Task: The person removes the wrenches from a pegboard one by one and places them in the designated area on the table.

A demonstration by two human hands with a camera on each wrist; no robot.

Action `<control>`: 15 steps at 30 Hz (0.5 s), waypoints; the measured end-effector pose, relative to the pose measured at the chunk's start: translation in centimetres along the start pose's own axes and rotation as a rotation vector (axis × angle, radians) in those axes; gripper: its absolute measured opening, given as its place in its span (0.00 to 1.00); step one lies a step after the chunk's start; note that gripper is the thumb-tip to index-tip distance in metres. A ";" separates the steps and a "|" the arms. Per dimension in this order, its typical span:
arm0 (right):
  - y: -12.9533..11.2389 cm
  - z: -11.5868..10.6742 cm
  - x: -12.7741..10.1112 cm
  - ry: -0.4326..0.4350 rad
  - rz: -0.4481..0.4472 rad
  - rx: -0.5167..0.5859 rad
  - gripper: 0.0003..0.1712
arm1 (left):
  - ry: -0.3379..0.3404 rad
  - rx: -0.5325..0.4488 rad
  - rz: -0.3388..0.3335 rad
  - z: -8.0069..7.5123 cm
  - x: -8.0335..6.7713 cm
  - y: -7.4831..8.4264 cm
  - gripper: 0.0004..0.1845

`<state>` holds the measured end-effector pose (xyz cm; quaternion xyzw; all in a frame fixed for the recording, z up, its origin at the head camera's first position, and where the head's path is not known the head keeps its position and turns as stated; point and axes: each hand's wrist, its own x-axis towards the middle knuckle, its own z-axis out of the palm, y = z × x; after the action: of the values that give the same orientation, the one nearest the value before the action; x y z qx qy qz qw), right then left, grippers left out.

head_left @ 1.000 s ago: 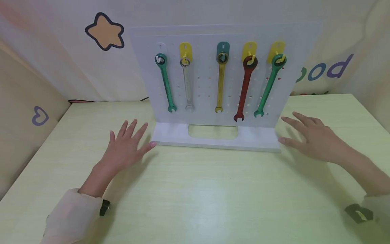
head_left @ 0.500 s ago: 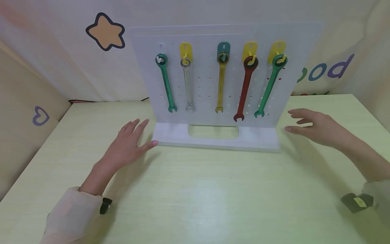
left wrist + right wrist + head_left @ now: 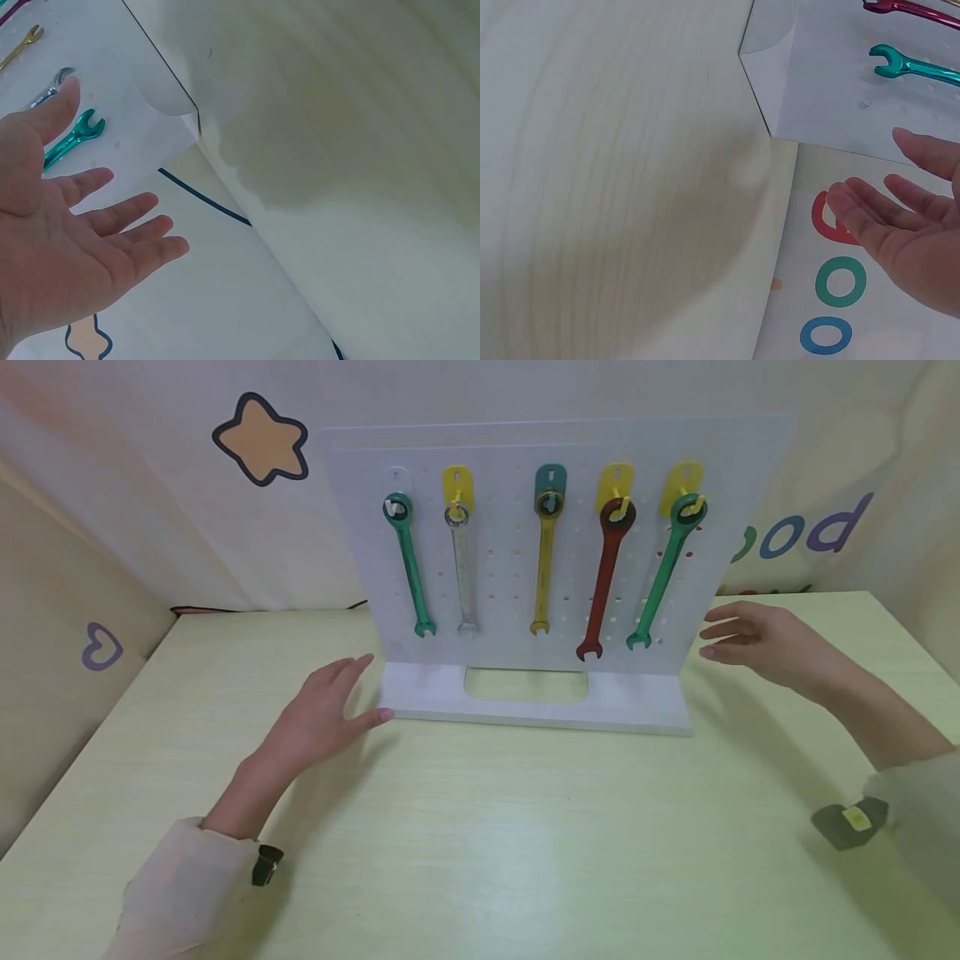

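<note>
A white pegboard (image 3: 498,647) stands upright on its base, with several combination wrenches hanging by their ring ends. From left to right they are a green wrench (image 3: 411,568), a silver wrench (image 3: 462,581), a gold wrench (image 3: 543,572), a red wrench (image 3: 603,581) and a second green wrench (image 3: 661,581). My left hand (image 3: 315,714) is held just off the board's left end, fingers extended and thumb spread. Beyond the right edge hovers my right hand (image 3: 772,647), its fingers loosely bent around nothing. Both palms appear bare in the wrist views.
Yellow, teal and clear hooks, among them a yellow hook (image 3: 617,478), carry the wrenches. The board's base (image 3: 423,689) has a cut-out in the middle. It rests on a pale wooden table (image 3: 525,827). Behind hangs a white curtain (image 3: 180,510) with printed shapes.
My right hand has risen and moved toward the back, its spread fingers drawing together. The left hand's fingers have closed up beside each other with a slight turn. The wrenches have not moved.
</note>
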<state>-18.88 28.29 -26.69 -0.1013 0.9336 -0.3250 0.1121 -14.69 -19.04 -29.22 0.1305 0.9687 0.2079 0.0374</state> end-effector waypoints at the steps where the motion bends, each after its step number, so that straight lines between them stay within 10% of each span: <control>1: 0.0 0.0 0.1 -0.001 0.005 0.004 0.33 | -0.001 0.001 -0.001 0.0 0.0 0.0 0.40; 15: 0.1 -0.2 1.6 0.015 0.055 0.156 0.26 | -0.008 -0.001 0.020 -0.1 0.2 0.8 0.40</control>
<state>-20.46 28.06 -26.79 -0.0644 0.9086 -0.3943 0.1216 -14.68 -18.33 -28.79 0.1410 0.9671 0.2081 0.0391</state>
